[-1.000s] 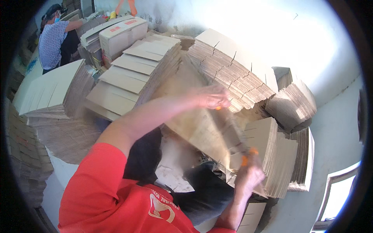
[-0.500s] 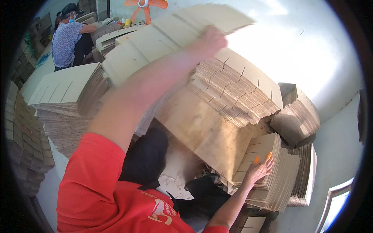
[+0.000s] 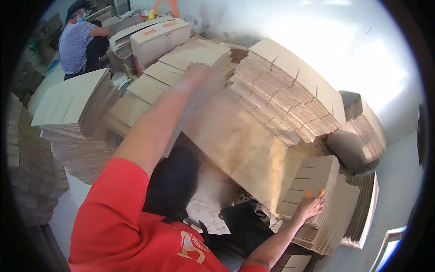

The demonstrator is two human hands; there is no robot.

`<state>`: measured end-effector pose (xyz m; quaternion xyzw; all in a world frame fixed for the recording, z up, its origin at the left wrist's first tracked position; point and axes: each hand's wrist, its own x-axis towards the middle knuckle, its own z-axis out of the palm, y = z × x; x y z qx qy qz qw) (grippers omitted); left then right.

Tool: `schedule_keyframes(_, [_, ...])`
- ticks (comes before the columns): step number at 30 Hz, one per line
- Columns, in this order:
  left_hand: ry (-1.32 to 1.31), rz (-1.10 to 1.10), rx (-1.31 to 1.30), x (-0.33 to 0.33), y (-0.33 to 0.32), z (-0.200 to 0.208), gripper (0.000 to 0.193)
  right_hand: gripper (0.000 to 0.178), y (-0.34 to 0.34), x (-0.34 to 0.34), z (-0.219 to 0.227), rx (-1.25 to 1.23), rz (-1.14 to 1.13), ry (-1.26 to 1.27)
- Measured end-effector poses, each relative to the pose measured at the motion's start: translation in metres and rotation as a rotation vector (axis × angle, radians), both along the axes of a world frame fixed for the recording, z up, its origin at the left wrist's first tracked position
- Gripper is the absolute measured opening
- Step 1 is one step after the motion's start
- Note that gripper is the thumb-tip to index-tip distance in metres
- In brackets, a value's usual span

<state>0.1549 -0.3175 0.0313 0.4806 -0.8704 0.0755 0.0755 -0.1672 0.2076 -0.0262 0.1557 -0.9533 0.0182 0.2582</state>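
Under left hand (image 3: 199,72), seemingly flat tan cardboard sheet (image 3: 247,149)

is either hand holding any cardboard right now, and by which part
The left hand grips a flat cardboard sheet at its top edge. The right hand lies flat on a cardboard stack, holding nothing.

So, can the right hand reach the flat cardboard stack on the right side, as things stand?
Probably yes. The right hand already rests with spread fingers on top of that low cardboard stack, and nothing lies between them. The left hand is busy far off at another pile.
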Motion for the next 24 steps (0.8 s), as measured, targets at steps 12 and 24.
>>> schedule_keyframes(12, [0.605, -0.649, 0.285, -0.005, 0.301, -0.024, 0.065, 0.037, 0.018, -0.057, -0.005, 0.091, -0.187, 0.067])
schedule_keyframes(24, [0.277, -0.619, 0.527, 0.096, 0.287, -0.14, 0.061, 0.049, 0.017, -0.046, 0.007, 0.119, -0.152, 0.006])
